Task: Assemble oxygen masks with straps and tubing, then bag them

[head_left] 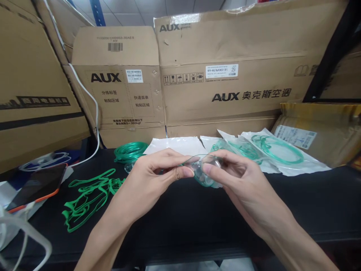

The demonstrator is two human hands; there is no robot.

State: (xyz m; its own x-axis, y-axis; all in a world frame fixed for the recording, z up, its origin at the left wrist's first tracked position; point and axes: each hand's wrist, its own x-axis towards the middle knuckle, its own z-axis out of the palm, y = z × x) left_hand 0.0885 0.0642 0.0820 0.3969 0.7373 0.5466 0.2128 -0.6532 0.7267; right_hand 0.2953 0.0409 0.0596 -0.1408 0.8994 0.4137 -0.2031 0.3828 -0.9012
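Observation:
In the head view, a clear, green-tinted oxygen mask [207,177] is held up over the black table, partly hidden by my fingers. My right hand [239,173] is closed around its right side, thumb in front. My left hand [166,169] pinches a thin green elastic strap [200,155] between thumb and fingers. The strap arcs above the mask from one hand to the other; its ends are hidden in my fingers. To the left of my left forearm lies a loose tangle of green elastic straps [93,192]. A coil of green tubing [130,151] sits behind my left hand.
White plastic bags [307,165] with oxygen masks and green tubing [282,148] lie at the back right. A phone [39,184] with an orange edge and white cables [97,113] are on the left. Large cardboard boxes [186,101] wall off the back of the black table [180,233].

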